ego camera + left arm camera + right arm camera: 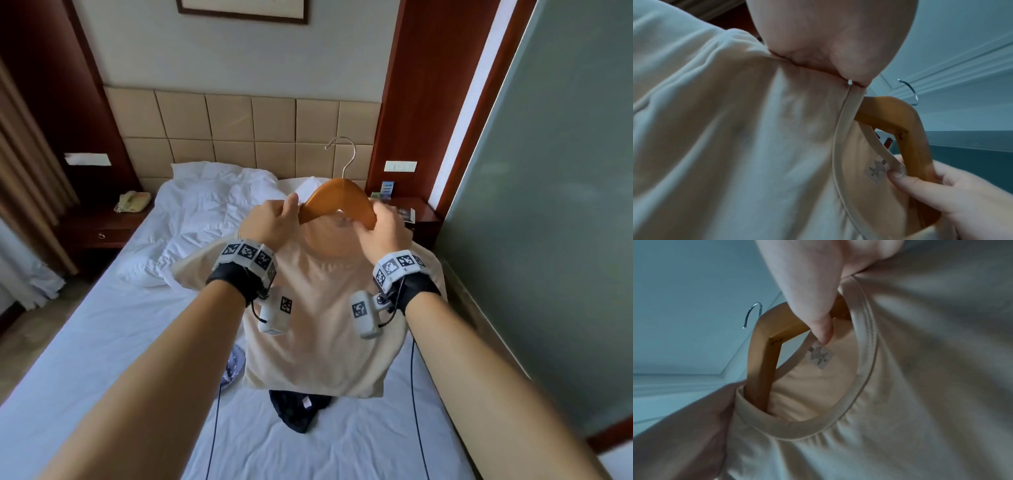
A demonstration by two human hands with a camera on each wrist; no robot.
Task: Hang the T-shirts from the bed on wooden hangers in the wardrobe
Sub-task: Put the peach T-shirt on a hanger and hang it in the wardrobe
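Above the bed I hold up a beige T-shirt (318, 308) on a wooden hanger (337, 195) with a metal hook (346, 154). My left hand (287, 209) pinches the shirt's collar over the hanger's left arm, which sits inside the neck opening (756, 395). My right hand (373, 216) grips the hanger's right arm at the collar, a finger (822, 327) curled round the wood beside the neck label (821, 356). In the left wrist view the T-shirt (735, 129) fills the frame, with the hanger (900, 116) and my right hand (951, 191) at the right.
A dark navy garment (298, 411) and a pale patterned one (234, 370) lie on the white bed sheet (102, 359) under the shirt. A rumpled duvet (212, 205) lies by the headboard. Bedside tables stand left, with a phone (132, 202), and right (421, 216). A frosted glass wall (548, 205) runs along the right.
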